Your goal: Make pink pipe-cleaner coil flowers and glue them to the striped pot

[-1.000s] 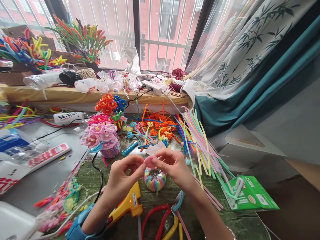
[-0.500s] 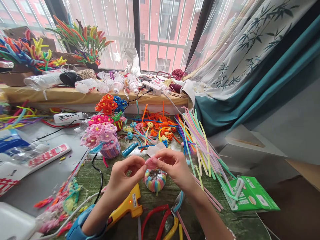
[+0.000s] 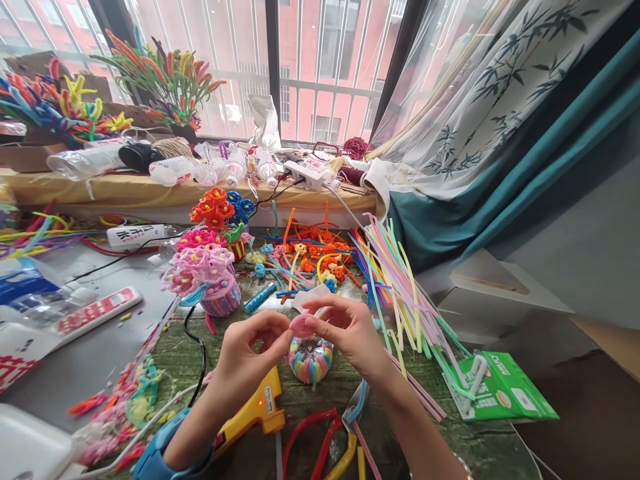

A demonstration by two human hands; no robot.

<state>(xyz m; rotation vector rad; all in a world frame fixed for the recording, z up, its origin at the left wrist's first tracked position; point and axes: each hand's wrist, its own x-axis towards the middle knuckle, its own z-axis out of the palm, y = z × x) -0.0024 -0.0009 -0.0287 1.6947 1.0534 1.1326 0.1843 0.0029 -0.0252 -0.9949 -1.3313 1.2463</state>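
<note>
Both my hands meet over the table's middle and pinch a small pink pipe-cleaner coil (image 3: 302,325). My left hand (image 3: 247,357) grips it from the left with thumb and fingers closed. My right hand (image 3: 353,333) pinches it from the right. Just below the coil stands a small pot wrapped in pastel striped pipe cleaners (image 3: 310,361), with a shiny opening on top. A yellow glue gun (image 3: 257,407) lies under my left wrist, its light lit.
A pink flower pot arrangement (image 3: 204,279) stands to the left. Loose pastel pipe cleaners (image 3: 400,287) fan out on the right beside a green packet (image 3: 503,387). Red and yellow pipe cleaners (image 3: 320,440) lie near the front edge. Bottles and a power strip (image 3: 307,175) crowd the sill.
The hands and the pink coil have hardly shifted; the fingers adjust slightly on the coil. Nothing else has moved.
</note>
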